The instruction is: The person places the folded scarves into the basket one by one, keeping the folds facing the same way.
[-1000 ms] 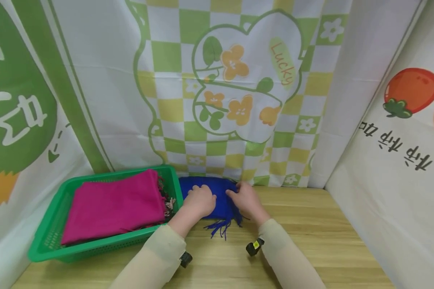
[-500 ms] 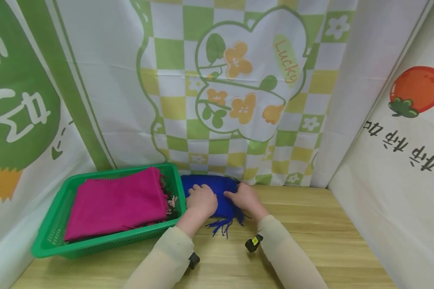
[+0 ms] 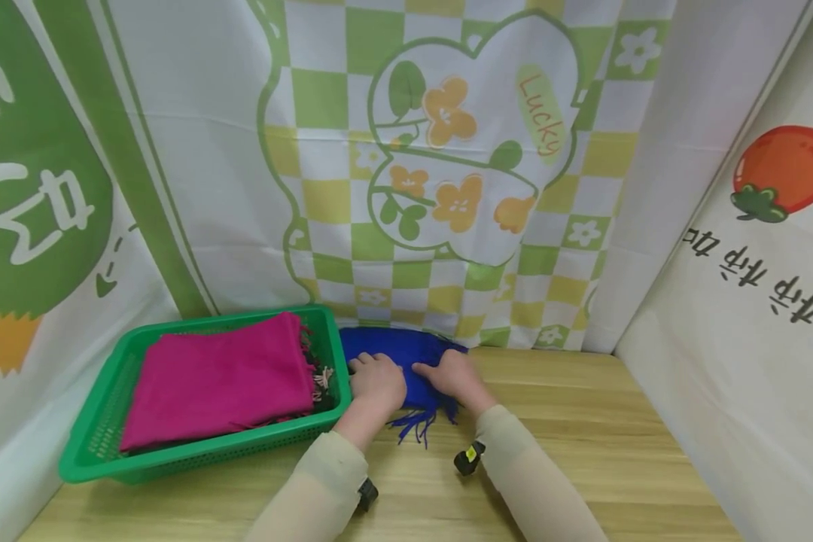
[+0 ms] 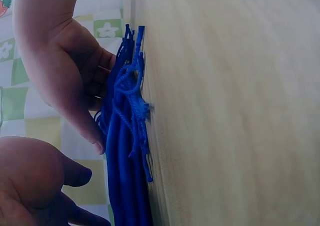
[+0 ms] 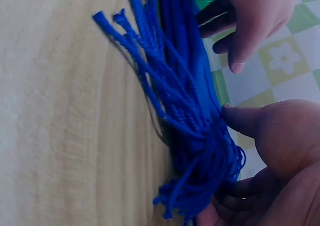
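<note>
A folded blue scarf (image 3: 413, 385) with twisted fringe lies against the back curtain, its right end toward my right hand (image 3: 457, 374). My left hand (image 3: 379, 382) rests on the scarf's left half, fingers loosely bent and spread apart from the thumb in the right wrist view. My right hand is at the fringed end. Its thumb touches the top of the folds, and its fingers reach around the fringe (image 5: 192, 158) on the outer side, with a wide space between thumb and fingers. Layered folds (image 4: 127, 186) show along the front edge in the left wrist view.
Left of the scarf stands a green basket (image 3: 339, 357), close beside it. Inside lies a folded magenta scarf (image 3: 220, 380), with darker fringe (image 3: 321, 384) showing at its right. A checkered curtain (image 3: 325, 199) hangs behind the wooden table (image 3: 569, 444).
My right hand has shifted slightly left and forward over the fringed end, its thumb farther in on the scarf. The left hand stays on the scarf, and the view has turned slightly.
</note>
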Tool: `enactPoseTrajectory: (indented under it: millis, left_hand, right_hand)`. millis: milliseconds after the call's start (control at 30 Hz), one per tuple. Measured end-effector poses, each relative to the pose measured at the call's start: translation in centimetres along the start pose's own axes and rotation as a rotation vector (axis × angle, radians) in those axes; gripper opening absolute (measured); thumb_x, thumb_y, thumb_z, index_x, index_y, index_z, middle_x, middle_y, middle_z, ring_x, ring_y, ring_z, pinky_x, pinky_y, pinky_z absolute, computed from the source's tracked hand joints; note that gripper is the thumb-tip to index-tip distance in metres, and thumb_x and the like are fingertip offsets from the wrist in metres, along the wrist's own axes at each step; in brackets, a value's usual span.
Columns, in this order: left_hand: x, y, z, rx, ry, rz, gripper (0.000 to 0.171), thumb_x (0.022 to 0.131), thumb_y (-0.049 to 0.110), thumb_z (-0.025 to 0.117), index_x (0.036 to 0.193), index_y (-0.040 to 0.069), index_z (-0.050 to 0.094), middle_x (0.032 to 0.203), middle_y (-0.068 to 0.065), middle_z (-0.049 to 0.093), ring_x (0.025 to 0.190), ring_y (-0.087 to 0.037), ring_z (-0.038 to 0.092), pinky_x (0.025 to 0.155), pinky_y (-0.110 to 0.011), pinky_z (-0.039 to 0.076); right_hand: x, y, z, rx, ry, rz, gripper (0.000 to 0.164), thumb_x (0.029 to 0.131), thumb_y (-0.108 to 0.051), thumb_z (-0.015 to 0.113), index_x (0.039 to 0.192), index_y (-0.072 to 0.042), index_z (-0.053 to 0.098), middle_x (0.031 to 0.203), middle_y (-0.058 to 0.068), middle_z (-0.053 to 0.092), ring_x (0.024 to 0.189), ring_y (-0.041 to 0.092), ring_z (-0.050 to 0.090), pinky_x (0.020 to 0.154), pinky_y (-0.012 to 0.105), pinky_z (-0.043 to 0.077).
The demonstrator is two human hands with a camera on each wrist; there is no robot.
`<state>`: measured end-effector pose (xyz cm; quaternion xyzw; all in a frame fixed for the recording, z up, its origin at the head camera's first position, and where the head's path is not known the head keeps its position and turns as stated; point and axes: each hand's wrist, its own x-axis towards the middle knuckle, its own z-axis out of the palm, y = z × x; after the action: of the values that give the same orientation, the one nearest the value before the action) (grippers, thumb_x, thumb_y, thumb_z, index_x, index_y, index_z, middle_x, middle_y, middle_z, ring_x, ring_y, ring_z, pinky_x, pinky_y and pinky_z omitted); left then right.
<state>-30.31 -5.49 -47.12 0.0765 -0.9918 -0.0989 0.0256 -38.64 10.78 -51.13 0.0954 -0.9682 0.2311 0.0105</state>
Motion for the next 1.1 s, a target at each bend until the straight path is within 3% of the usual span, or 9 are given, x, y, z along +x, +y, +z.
enactPoseTrajectory:
  millis: [200, 433, 533, 667, 767, 867, 1000, 1100]
  left_hand:
    - [0.4, -0.1, 0.2, 0.059, 0.028, 0.011, 0.066, 0.12, 0.039, 0.05, 0.156, -0.016, 0.05, 0.155, -0.042, 0.05, 0.149, -0.057, 0.045, 0.123, -0.062, 0.042]
    - [0.8, -0.3, 0.7, 0.119, 0.026, 0.037, 0.066, 0.12, 0.04, 0.051, 0.152, -0.017, 0.053, 0.15, -0.04, 0.056, 0.144, -0.057, 0.049, 0.124, -0.064, 0.037]
    - [0.8, -0.3, 0.8, 0.139, 0.018, 0.05, 0.066, 0.12, 0.04, 0.05, 0.151, -0.017, 0.054, 0.148, -0.039, 0.058, 0.142, -0.057, 0.05, 0.123, -0.065, 0.037]
    - [0.6, -0.3, 0.7, 0.13, 0.021, 0.054, 0.065, 0.119, 0.04, 0.052, 0.15, -0.017, 0.055, 0.147, -0.039, 0.059, 0.142, -0.057, 0.051, 0.123, -0.065, 0.037]
    - [0.4, -0.3, 0.6, 0.133, 0.022, 0.049, 0.065, 0.119, 0.04, 0.051, 0.15, -0.017, 0.055, 0.147, -0.038, 0.059, 0.142, -0.056, 0.051, 0.123, -0.065, 0.037]
    - [0.3, -0.4, 0.9, 0.149, 0.023, 0.046, 0.065, 0.119, 0.042, 0.051, 0.15, -0.016, 0.056, 0.146, -0.037, 0.06, 0.141, -0.055, 0.052, 0.123, -0.065, 0.037]
    - [0.4, -0.5, 1.2, 0.168, 0.03, 0.053, 0.066, 0.119, 0.042, 0.051, 0.149, -0.015, 0.057, 0.145, -0.036, 0.061, 0.139, -0.055, 0.053, 0.122, -0.065, 0.038]
    - [0.4, -0.6, 1.2, 0.156, 0.037, 0.058, 0.065, 0.119, 0.042, 0.052, 0.149, -0.016, 0.057, 0.144, -0.037, 0.061, 0.138, -0.055, 0.054, 0.121, -0.065, 0.039]
  right_hand:
    - [1.7, 1.7, 2.4, -0.039, 0.009, -0.02, 0.075, 0.09, -0.081, 0.076, 0.073, -0.007, 0.07, 0.07, 0.009, 0.067, 0.064, 0.028, 0.065, 0.064, 0.05, 0.057]
    - [3.6, 3.1, 4.4, -0.049, -0.067, 0.03, 0.066, 0.089, -0.075, 0.081, 0.066, -0.015, 0.066, 0.064, 0.002, 0.063, 0.059, 0.021, 0.061, 0.061, 0.04, 0.053]
    - [3.4, 2.7, 4.2, -0.026, -0.098, 0.055, 0.065, 0.091, -0.072, 0.08, 0.073, -0.011, 0.07, 0.072, 0.006, 0.068, 0.064, 0.023, 0.064, 0.065, 0.041, 0.055]
    - [2.8, 2.3, 3.9, 0.0, -0.078, 0.056, 0.062, 0.093, -0.065, 0.083, 0.084, -0.004, 0.075, 0.083, 0.011, 0.073, 0.071, 0.025, 0.065, 0.07, 0.044, 0.057]
    - [2.3, 1.8, 3.4, 0.031, -0.063, 0.065, 0.054, 0.093, -0.056, 0.086, 0.083, -0.004, 0.074, 0.082, 0.01, 0.072, 0.072, 0.025, 0.065, 0.07, 0.044, 0.057]
    - [2.3, 2.5, 3.6, 0.051, -0.05, 0.054, 0.053, 0.091, -0.057, 0.087, 0.077, -0.008, 0.071, 0.078, 0.006, 0.069, 0.069, 0.022, 0.063, 0.067, 0.041, 0.055]
    - [1.8, 3.3, 3.2, 0.044, -0.018, 0.023, 0.055, 0.091, -0.058, 0.085, 0.082, -0.005, 0.073, 0.082, 0.01, 0.07, 0.071, 0.025, 0.062, 0.068, 0.043, 0.056]
    - [0.1, 2.3, 1.2, 0.069, -0.023, 0.04, 0.051, 0.092, -0.05, 0.086, 0.089, 0.0, 0.075, 0.088, 0.014, 0.072, 0.076, 0.027, 0.063, 0.073, 0.046, 0.058]
